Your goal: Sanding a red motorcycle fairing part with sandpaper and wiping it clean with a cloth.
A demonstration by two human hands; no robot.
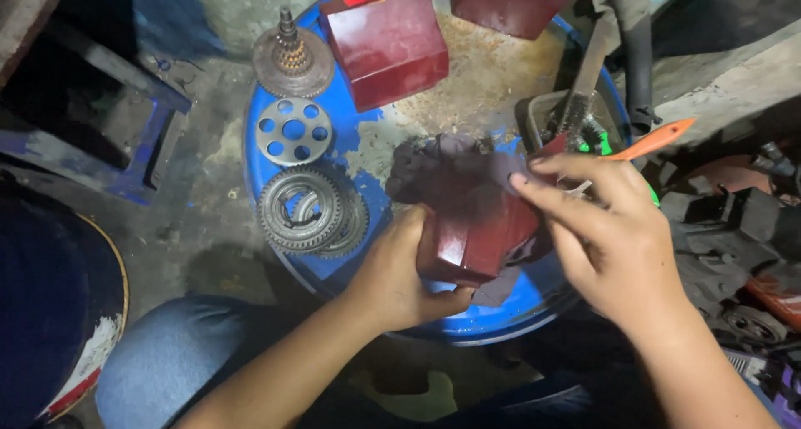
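On top of a blue drum [367, 145] with chipped paint, the left hand [400, 270] clamps a dark red block [471, 237] from its near side, thumb underneath and fingers wrapped round the corner. The right hand [613, 237] presses a dark rag [450, 174] against the block's top, its fingers closed on the cloth; a thin pale item shows between those fingers, too small to tell what it is. The block sits at the drum's near edge, tilted up off the surface and partly overhanging it.

Left of the block lie stacked gear rings [304, 212], a holed disc [294, 131] beyond them, and a geared shaft [292, 58] standing upright on its plate. Two more red blocks [384, 45] rest at the far side. A tray of tools [567, 120] sits by the right hand, with an orange handle [655, 139] poking out just above the knuckles.

The likeliest slip, as I judge it, is the block itself: it looks glossy, the grip is one-handed at a corner, and a hard wipe could push it out of the palm and off the edge onto the knees below. The loose rag could also snag the orange handle or drag a tool from the tray, since the right hand works so near it. A sweep to the left might nudge the gear rings, which lie close to the rim.
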